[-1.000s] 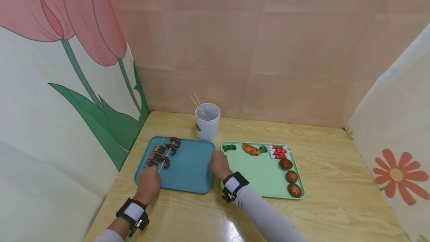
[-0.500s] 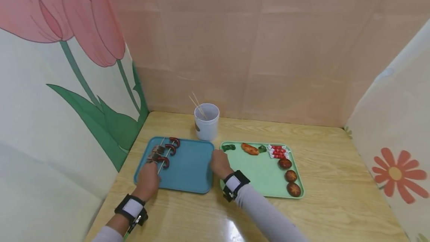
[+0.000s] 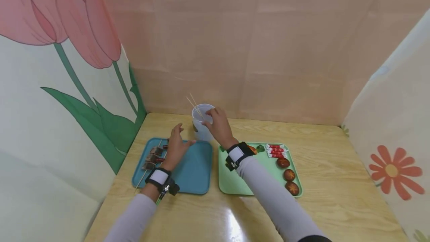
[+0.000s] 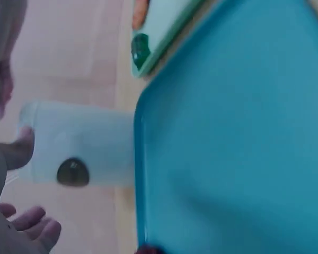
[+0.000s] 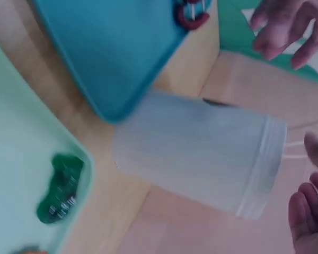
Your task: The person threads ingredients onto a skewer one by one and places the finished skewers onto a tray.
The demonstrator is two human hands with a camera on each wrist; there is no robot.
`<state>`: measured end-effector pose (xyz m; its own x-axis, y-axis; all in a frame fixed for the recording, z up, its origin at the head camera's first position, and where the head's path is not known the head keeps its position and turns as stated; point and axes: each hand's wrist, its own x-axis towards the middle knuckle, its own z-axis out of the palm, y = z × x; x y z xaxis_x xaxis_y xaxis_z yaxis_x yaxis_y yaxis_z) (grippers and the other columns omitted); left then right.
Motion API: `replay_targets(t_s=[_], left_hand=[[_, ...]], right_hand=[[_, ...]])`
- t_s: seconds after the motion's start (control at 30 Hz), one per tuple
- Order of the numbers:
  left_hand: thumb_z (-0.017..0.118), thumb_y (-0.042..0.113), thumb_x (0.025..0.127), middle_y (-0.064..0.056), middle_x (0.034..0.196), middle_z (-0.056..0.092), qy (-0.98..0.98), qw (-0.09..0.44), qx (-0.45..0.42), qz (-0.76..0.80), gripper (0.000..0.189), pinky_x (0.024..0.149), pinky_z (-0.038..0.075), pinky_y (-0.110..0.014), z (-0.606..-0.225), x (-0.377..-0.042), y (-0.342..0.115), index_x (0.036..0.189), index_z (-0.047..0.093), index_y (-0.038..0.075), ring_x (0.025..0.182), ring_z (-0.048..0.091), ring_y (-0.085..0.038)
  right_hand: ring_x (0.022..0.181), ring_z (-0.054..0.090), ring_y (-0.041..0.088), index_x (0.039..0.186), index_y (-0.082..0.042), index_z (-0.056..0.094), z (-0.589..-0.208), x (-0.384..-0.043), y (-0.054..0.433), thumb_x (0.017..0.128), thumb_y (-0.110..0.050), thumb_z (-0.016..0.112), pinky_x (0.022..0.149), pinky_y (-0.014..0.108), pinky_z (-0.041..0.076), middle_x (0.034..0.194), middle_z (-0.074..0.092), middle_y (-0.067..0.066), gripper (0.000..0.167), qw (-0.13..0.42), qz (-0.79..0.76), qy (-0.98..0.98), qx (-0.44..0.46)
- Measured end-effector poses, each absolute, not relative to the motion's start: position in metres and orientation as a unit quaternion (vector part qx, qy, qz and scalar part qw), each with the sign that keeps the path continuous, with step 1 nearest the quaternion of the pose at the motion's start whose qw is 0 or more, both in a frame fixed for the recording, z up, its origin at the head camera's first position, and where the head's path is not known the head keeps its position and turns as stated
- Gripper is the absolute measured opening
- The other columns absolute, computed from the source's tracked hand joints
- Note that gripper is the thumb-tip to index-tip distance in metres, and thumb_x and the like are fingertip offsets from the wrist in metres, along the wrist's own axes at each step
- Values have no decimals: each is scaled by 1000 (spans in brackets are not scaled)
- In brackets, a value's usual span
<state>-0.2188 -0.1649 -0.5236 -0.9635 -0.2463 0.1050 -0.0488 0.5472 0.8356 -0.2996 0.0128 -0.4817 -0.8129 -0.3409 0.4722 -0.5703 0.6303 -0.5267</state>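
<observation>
My right hand (image 3: 221,128) is over the rim of a white plastic cup (image 3: 203,133), thumb and fingers spread apart near two thin bamboo skewers (image 3: 196,109) leaning in it. Above the blue tray (image 3: 197,169), my left hand (image 3: 176,148) is raised with its fingers spread, just left of the cup. Neither hand holds anything. A skewer of brownish meat chunks (image 3: 151,158) lies along the tray's left side. Beside it is a skewer of red curled pieces (image 5: 193,20), mostly hidden by the left hand in the head view.
To the right lies a light green tray (image 3: 235,182). Along its edges sit green pieces (image 5: 62,188), an orange-brown piece (image 3: 252,149), red-and-white sticks (image 3: 277,150) and brown mushroom caps (image 3: 283,163). A peach backdrop (image 3: 268,66) rises behind the table (image 3: 322,167).
My left hand has let go of the skewer and risen up and right. My right hand has left the blue tray's right edge and moved up to the cup, fingers uncurled.
</observation>
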Motion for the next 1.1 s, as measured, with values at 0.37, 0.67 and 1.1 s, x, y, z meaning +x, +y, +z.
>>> replay_targets(t_s=[0.37,0.67,1.1], left_hand=[[93,19,70,-36,159,29,-842,117,96,-518,124,121,33,-51,-549,-277,-129,160,12,-6,148,34,-48],[84,0,69,-27,140,56,-818,198,57,-537,87,115,41,-50,-560,-288,-117,145,41,-3,134,53,-41],[85,5,73,-27,143,53,-830,184,64,-523,88,115,41,-51,-553,-289,-117,148,41,-3,134,52,-41]], right_hand=[[131,60,33,129,-3,69,-485,-317,-7,90,-7,76,114,47,44,133,68,15,40,41,317,-898,303],[108,71,26,107,-6,79,-487,-313,-7,94,-9,71,103,44,53,108,79,7,15,75,307,-889,332],[110,70,29,109,-2,76,-485,-317,-4,98,-7,65,103,45,53,111,76,12,16,117,329,-874,338]])
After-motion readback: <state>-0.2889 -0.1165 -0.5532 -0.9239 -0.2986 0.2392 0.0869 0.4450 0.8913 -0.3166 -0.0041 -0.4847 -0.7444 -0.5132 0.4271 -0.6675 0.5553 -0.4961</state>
